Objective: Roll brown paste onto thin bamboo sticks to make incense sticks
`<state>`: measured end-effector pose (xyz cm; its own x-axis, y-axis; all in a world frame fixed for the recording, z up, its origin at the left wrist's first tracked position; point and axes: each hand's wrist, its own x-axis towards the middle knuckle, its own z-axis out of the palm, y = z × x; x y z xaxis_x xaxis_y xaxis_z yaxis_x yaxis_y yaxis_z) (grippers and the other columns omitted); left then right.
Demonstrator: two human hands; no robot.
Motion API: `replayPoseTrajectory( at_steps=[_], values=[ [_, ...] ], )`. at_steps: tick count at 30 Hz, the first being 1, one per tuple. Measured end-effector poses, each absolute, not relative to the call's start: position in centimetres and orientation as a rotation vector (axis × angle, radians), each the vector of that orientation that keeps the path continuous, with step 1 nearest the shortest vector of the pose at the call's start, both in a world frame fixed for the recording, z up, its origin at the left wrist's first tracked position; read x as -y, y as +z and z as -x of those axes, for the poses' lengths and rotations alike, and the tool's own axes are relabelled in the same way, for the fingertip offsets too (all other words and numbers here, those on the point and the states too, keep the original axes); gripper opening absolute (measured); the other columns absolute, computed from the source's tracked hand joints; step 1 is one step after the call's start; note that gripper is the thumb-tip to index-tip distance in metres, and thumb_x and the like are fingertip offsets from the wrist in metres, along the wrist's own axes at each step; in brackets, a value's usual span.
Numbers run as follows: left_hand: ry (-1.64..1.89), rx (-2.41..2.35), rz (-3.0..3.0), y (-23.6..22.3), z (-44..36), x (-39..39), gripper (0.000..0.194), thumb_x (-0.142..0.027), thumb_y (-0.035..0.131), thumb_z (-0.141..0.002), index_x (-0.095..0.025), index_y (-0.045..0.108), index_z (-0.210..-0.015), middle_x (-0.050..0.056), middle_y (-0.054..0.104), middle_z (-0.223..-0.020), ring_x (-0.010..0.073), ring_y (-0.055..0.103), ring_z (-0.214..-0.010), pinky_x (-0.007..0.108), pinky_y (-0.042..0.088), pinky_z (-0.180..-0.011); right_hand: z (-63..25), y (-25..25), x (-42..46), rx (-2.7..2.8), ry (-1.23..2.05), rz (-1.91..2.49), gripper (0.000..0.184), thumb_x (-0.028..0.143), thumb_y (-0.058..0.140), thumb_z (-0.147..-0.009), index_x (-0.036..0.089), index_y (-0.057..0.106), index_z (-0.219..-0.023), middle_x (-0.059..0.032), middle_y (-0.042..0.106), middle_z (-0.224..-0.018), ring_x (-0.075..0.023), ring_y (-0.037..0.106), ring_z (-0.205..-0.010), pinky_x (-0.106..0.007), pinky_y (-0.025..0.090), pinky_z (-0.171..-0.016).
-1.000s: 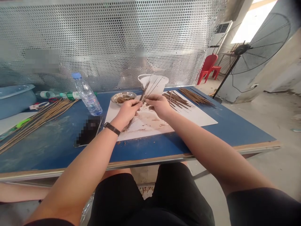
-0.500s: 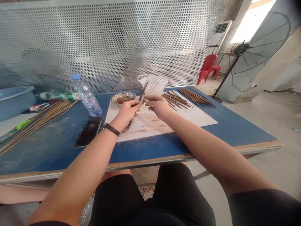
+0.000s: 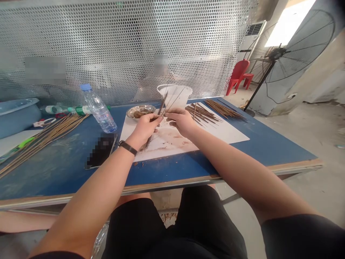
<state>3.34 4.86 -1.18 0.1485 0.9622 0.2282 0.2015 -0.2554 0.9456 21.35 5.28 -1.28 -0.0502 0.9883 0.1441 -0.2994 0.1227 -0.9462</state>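
While our left hand point(image 3: 145, 129) closes around thin brown-coated wooden sticks point(image 3: 162, 108) and our right fingertips point(image 3: 169, 114) pinch others, both stay over a stained white rectangular sheet point(image 3: 221, 135), apparently keeping residue off the blue laminated table point(image 3: 256, 151).

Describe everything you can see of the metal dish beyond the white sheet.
A shallow round dish of what looks like polished steel, with a broad rim, sits flat on the blue tabletop, by the far edge of the white sheet. Brown paste lies in its centre. The left hand, close by, does not touch it.
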Motion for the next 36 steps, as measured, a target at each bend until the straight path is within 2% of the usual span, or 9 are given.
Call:
replayPoseTrajectory(
  at_steps=[4,11,18,21,23,26,30,33,36],
  values=[
    [1.169,-1.128,-1.614,-1.1,-3.5,-4.6,0.023,-0.040,0.087,-0.084,-0.020,0.077,-0.088,0.006,0.071,-0.093,0.0161,0.060,-0.079,0.025,0.049,-0.059,-21.1,-1.4,-5.1,1.122,1.276,0.833,0.020,0.030,0.092,-0.069,0.022,0.075,-0.077,0.0004,0.070,-0.077,-0.0133,0.061,-0.075,-0.028,0.045,-0.064],
    [1.160,-1.093,-1.632,-1.3,-3.6,-4.8,0.028,-0.043,0.088,-0.084,-0.018,0.077,-0.085,0.006,0.072,-0.091,0.0157,0.061,-0.079,0.025,0.048,-0.059,-20.7,-2.0,-5.6,1.153,1.246,0.767,0.031,0.036,0.095,-0.074,0.021,0.069,-0.065,0.0020,0.064,-0.067,-0.0104,0.055,-0.065,-0.027,0.045,-0.061],
    [1.192,-1.103,-1.605,-1.5,-3.6,-5.0,0.029,-0.046,0.075,-0.097,-0.019,0.076,-0.087,0.007,0.068,-0.087,0.0186,0.063,-0.079,0.030,0.053,-0.065,-20.9,-1.5,-5.5,1.086,1.210,0.852,0.033,0.034,0.095,-0.079,0.021,0.066,-0.069,0.0004,0.069,-0.072,-0.0109,0.062,-0.069,-0.026,0.049,-0.064],
    [1.136,-1.145,-1.797,-1.0,-3.5,-4.5,0.036,-0.046,0.072,-0.099,-0.020,0.071,-0.074,0.003,0.060,-0.073,0.0177,0.054,-0.068,0.031,0.046,-0.064,-20.9,-1.2,-5.2,1.118,1.184,0.838,0.027,0.028,0.096,-0.079,0.020,0.071,-0.072,-0.0007,0.071,-0.072,-0.0120,0.064,-0.068,-0.029,0.052,-0.067],
    [1.110,-1.154,-1.933,-0.8,-3.3,-4.3,0.048,-0.049,0.070,-0.100,-0.022,0.059,-0.062,-0.001,0.047,-0.062,0.0165,0.043,-0.061,0.031,0.037,-0.061,-21.0,-1.1,-5.1,1.144,1.172,0.821,0.021,0.025,0.095,-0.079,0.019,0.075,-0.075,-0.0010,0.072,-0.072,-0.0125,0.065,-0.067,-0.030,0.053,-0.068],
    [1.094,-1.168,-2.034,-0.7,-3.1,-4.5,0.054,-0.049,0.067,-0.101,-0.023,0.048,-0.057,-0.003,0.037,-0.060,0.0162,0.034,-0.059,0.033,0.029,-0.062,-21.1,-1.1,-5.0,1.191,1.160,0.790,0.019,0.026,0.093,-0.080,0.019,0.076,-0.075,-0.0001,0.071,-0.068,-0.0120,0.063,-0.064,-0.029,0.053,-0.066],
    [1.072,-1.201,-2.004,-0.7,-3.1,-4.8,0.047,-0.050,0.072,-0.099,-0.022,0.061,-0.063,-0.001,0.049,-0.062,0.0184,0.045,-0.063,0.033,0.035,-0.066,-20.9,-1.3,-5.1,1.263,1.127,0.765,0.022,0.033,0.093,-0.081,0.020,0.075,-0.080,0.0000,0.072,-0.068,-0.0122,0.062,-0.064,-0.029,0.054,-0.064],
    [1.070,-1.178,-1.932,-0.8,-3.2,-4.9,0.041,-0.054,0.080,-0.093,-0.022,0.069,-0.070,0.002,0.062,-0.067,0.0232,0.058,-0.076,0.033,0.043,-0.073,-20.7,-1.1,-4.9,1.307,1.062,0.776,0.022,0.033,0.091,-0.084,0.020,0.074,-0.081,0.0001,0.072,-0.069,-0.0123,0.062,-0.063,-0.030,0.057,-0.066],
    [1.109,-1.154,-1.796,-1.0,-3.2,-5.0,0.046,-0.063,0.074,-0.095,-0.021,0.075,-0.077,0.008,0.072,-0.080,0.0264,0.066,-0.089,0.034,0.048,-0.080,-21.5,0.1,-5.0,1.327,0.928,0.789,0.019,0.033,0.085,-0.090,0.021,0.072,-0.082,-0.0012,0.073,-0.075,-0.0120,0.062,-0.065,-0.030,0.059,-0.067]
  ],
)
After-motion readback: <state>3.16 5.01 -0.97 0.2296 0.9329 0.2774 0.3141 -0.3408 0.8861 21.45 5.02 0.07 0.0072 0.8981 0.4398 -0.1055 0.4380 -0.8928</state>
